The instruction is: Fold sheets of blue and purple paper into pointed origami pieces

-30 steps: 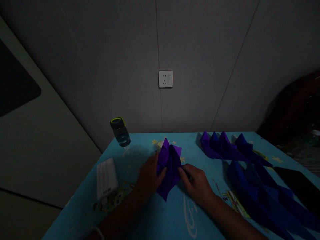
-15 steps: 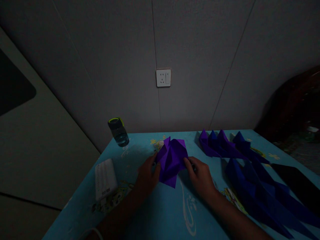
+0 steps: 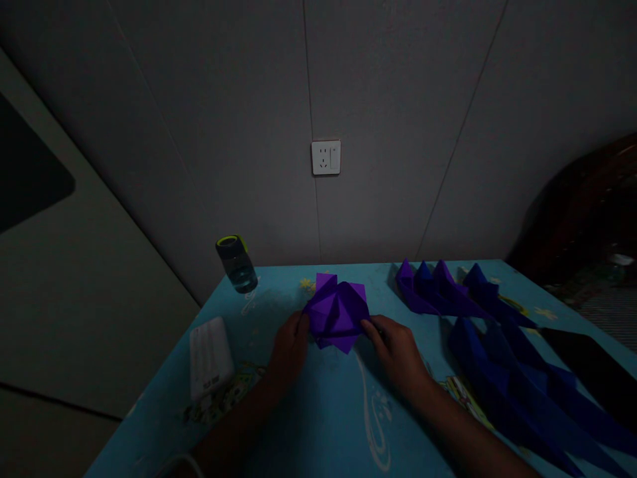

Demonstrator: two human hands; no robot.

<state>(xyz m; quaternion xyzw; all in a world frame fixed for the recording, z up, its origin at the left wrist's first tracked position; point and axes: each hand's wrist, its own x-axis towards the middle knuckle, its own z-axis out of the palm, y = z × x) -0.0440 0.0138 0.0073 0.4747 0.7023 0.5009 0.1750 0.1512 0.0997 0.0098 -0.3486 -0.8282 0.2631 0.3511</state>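
A partly folded sheet of purple origami paper (image 3: 337,311) is held up over the middle of the table, its flaps and corners sticking out around a raised centre. My left hand (image 3: 290,345) pinches its left edge, thumb side up. On the right edge, my right hand (image 3: 393,342) grips the paper between thumb and fingers. Some fingertips of both hands are hidden behind the paper. To the right lie folded blue paper boats (image 3: 517,385), and behind them a row of purple and blue paper boats (image 3: 442,289).
A white power bank (image 3: 211,357) lies at the left, with a dark water bottle (image 3: 237,264) behind it. A flat black object (image 3: 592,365) rests by the right edge. The blue patterned tablecloth (image 3: 318,425) reaches the wall, which bears a socket (image 3: 326,157).
The purple paper's upper left flap has opened outward and its lower corner has risen. My left hand has shifted slightly left and turned; my right hand has barely moved.
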